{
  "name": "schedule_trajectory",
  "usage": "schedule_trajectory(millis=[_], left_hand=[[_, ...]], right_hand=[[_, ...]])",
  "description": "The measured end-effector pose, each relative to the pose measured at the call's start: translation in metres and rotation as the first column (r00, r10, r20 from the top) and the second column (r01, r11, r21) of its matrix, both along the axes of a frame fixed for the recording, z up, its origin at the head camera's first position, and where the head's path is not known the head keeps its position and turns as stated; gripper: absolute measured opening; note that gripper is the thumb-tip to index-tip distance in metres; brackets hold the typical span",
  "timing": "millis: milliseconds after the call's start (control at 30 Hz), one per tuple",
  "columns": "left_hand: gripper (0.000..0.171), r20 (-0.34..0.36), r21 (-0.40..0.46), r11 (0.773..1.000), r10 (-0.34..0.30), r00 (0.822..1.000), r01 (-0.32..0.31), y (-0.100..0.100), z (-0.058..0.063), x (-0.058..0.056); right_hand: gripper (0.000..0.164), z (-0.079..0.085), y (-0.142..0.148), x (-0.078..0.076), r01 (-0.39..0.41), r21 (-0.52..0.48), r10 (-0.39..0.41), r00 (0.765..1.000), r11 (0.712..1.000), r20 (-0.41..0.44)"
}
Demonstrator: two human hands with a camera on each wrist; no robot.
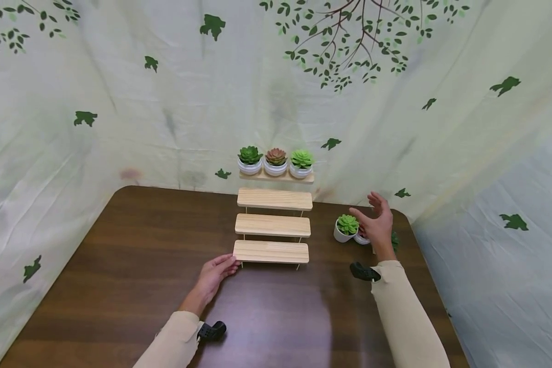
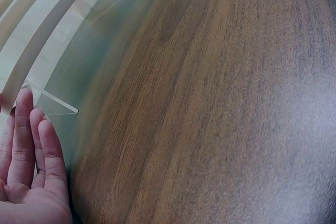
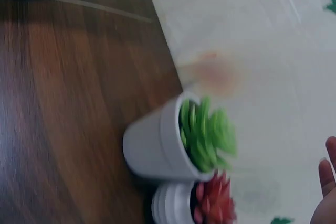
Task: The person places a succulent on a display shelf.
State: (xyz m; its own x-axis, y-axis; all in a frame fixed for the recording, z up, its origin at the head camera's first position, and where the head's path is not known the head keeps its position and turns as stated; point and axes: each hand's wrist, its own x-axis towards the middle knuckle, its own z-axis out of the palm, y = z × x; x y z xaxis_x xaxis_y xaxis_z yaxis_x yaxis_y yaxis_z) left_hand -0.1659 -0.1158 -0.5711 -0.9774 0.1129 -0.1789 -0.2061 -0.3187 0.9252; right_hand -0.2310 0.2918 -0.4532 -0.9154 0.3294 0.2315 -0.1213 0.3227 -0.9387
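The bright green succulent [image 3: 157, 142] stands in its smooth white pot on the tabletop [image 1: 142, 245], right of the tiered stand [image 1: 271, 251] and just beside a red succulent [image 3: 215, 203]. It looks light, probably artificial, with a stiff pot and leaves that should bend if pressed. The tapered sides could slip a little, so the best hold is likely around the pot just under its rim — thumb and fingers opposite, clear of the rosette.

The right grip [image 1: 378, 226] is wide and holds nothing, thumb and fingers spread above the pots. Behind it a dark green plant [image 1: 394, 241] is mostly hidden.

The left grip [image 1: 213, 278] pinches the left end of the stand's lowest shelf. The boards look rigid but slim, the clear supports thin and perhaps brittle — better to hold the wood than the legs. On the top shelf stand three potted succulents [image 1: 275, 164], which a knock might tip. Beyond hangs a leaf-printed cloth [image 1: 175, 102].
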Motion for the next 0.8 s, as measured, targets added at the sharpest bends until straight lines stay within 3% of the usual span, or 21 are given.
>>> schedule_trajectory(millis=[100, 267, 300, 433, 500, 567, 633, 800], left_hand=[[0.028, -0.007, 0.006, 1.0, -0.001, 1.0, 0.001, 0.0, 0.0, 0.001], [0.031, 0.114, -0.065, 0.998, 0.024, 0.993, -0.016, 0.001, 0.0, -0.004], [0.031, 0.135, -0.071, 0.997, 0.028, 0.99, -0.018, 0.001, 0.0, -0.004], [0.025, 0.164, -0.074, 0.997, 0.036, 0.986, -0.024, 0.002, 0.004, -0.004], [0.023, 0.166, -0.078, 0.997, 0.042, 0.985, -0.029, 0.002, 0.004, -0.003], [0.023, 0.166, -0.082, 0.996, 0.044, 0.985, -0.031, 0.002, 0.004, -0.003], [0.025, 0.161, -0.086, 0.996, 0.04, 0.986, -0.027, 0.002, 0.003, -0.003], [0.027, 0.157, -0.075, 0.997, 0.037, 0.987, -0.025, 0.002, 0.003, -0.004]], right_hand=[[0.069, -0.006, 0.013, 0.005, 0.028, -0.011, -0.028, 1.0, 1.0, 0.004], [0.063, -0.017, 0.035, 0.015, 0.049, -0.016, -0.049, 0.999, 0.999, -0.018], [0.064, -0.025, 0.045, 0.014, 0.022, -0.052, -0.025, 0.998, 0.998, -0.051], [0.061, -0.042, 0.065, 0.019, 0.041, -0.103, -0.049, 0.996, 0.994, -0.08], [0.059, -0.047, 0.072, 0.023, 0.068, -0.143, -0.078, 0.994, 0.987, -0.07], [0.055, -0.038, 0.068, 0.033, 0.145, -0.124, -0.148, 0.989, 0.982, -0.016], [0.053, -0.04, 0.073, 0.036, 0.179, -0.167, -0.18, 0.984, 0.97, 0.006], [0.058, -0.042, 0.08, 0.044, 0.208, -0.256, -0.199, 0.978, 0.944, 0.061]])
